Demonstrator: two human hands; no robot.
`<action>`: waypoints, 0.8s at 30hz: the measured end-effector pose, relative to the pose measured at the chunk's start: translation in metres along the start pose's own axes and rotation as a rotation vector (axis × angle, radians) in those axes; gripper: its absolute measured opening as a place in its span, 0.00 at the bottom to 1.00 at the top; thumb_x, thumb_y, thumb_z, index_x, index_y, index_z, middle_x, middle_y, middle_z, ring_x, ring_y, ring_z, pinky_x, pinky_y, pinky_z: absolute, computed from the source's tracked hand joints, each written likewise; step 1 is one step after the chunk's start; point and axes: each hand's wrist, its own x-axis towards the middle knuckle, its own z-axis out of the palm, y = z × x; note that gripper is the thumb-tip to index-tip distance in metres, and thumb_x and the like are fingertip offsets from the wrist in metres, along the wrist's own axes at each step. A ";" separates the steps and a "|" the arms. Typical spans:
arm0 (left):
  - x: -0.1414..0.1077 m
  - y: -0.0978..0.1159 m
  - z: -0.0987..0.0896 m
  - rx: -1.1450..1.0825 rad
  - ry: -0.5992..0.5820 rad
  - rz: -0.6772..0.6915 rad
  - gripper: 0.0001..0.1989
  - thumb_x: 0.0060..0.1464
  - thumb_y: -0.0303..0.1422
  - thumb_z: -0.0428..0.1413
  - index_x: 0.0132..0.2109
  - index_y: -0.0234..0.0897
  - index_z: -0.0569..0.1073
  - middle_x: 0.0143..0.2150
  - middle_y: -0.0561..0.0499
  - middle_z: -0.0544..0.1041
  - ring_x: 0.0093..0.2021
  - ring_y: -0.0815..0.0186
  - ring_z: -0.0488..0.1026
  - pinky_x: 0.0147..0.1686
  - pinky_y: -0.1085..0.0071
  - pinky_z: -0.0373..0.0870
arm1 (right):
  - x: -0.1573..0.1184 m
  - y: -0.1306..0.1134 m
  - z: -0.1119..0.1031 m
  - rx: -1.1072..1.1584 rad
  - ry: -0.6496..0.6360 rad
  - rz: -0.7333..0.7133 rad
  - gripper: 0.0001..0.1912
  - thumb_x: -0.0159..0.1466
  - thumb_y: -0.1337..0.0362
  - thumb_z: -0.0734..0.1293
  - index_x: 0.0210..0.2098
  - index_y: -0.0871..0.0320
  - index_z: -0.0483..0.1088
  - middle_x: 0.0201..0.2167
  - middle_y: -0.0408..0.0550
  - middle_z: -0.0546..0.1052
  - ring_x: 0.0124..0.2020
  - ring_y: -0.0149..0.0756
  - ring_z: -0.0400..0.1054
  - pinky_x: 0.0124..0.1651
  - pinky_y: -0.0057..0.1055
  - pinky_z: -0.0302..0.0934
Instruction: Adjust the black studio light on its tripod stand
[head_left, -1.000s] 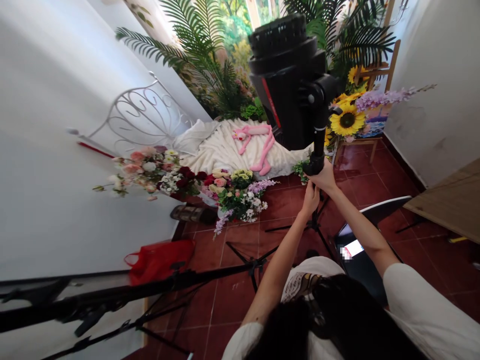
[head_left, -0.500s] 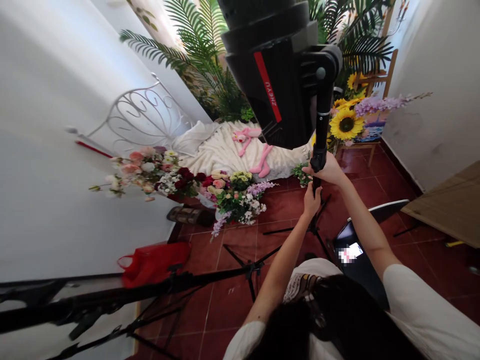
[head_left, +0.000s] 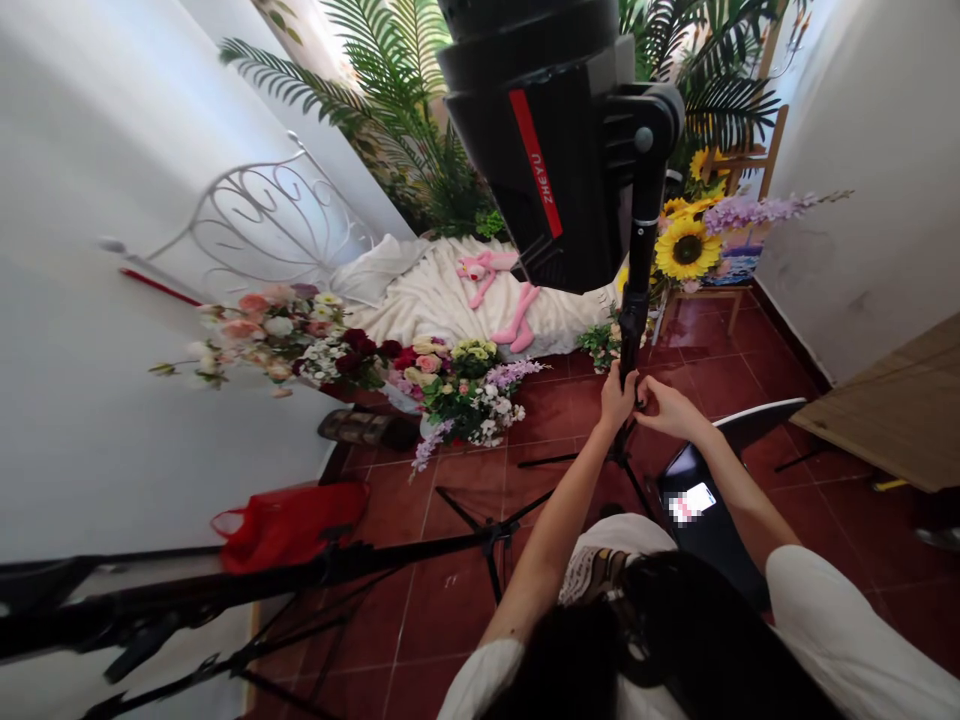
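Observation:
A large black studio light (head_left: 540,170) with a red stripe hangs at the top centre, mounted on an upright black stand (head_left: 643,235). My left hand (head_left: 618,398) is wrapped round the pole of this stand below the light. Just right of it, my right hand (head_left: 666,408) pinches a small dark knob (head_left: 642,404) at the side of the pole, its fingertips partly hidden. The stand's legs spread on the red tiled floor beneath my hands.
Flowers (head_left: 480,395) stand before a cream blanket (head_left: 420,300) with a pink plush toy (head_left: 517,320). A second black stand (head_left: 405,552) crosses the lower left near a red bag (head_left: 292,520). Sunflowers (head_left: 686,248) and a chair holding a phone (head_left: 696,498) are at right.
My right hand has moved down the pole from above my left hand to the knob beside it. My left hand still grips the pole. The view has shifted slightly.

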 end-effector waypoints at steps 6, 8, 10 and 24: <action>0.002 0.002 -0.005 -0.017 -0.050 0.071 0.13 0.65 0.42 0.52 0.49 0.38 0.70 0.38 0.50 0.79 0.37 0.66 0.76 0.41 0.72 0.70 | 0.003 0.001 0.013 -0.318 0.004 0.108 0.12 0.56 0.65 0.67 0.29 0.52 0.56 0.26 0.40 0.69 0.27 0.34 0.63 0.30 0.28 0.48; 0.003 0.003 -0.007 -0.016 -0.063 0.094 0.13 0.65 0.43 0.52 0.47 0.38 0.71 0.38 0.50 0.79 0.37 0.67 0.76 0.41 0.72 0.70 | 0.005 0.004 0.014 -0.357 -0.010 0.112 0.12 0.58 0.64 0.66 0.29 0.52 0.54 0.25 0.41 0.69 0.27 0.34 0.63 0.30 0.28 0.48; 0.003 0.003 -0.008 -0.014 -0.063 0.112 0.14 0.65 0.43 0.52 0.47 0.38 0.71 0.39 0.49 0.79 0.38 0.66 0.76 0.42 0.72 0.70 | 0.005 0.010 0.014 -0.334 -0.010 0.102 0.12 0.60 0.61 0.65 0.30 0.52 0.54 0.25 0.40 0.69 0.26 0.34 0.64 0.30 0.28 0.50; 0.004 0.003 -0.011 0.079 -0.069 0.065 0.18 0.65 0.44 0.53 0.53 0.37 0.72 0.40 0.48 0.80 0.38 0.64 0.76 0.41 0.71 0.70 | -0.008 0.035 0.052 0.477 0.096 0.319 0.30 0.63 0.32 0.60 0.27 0.53 0.62 0.19 0.41 0.69 0.18 0.30 0.58 0.24 0.29 0.56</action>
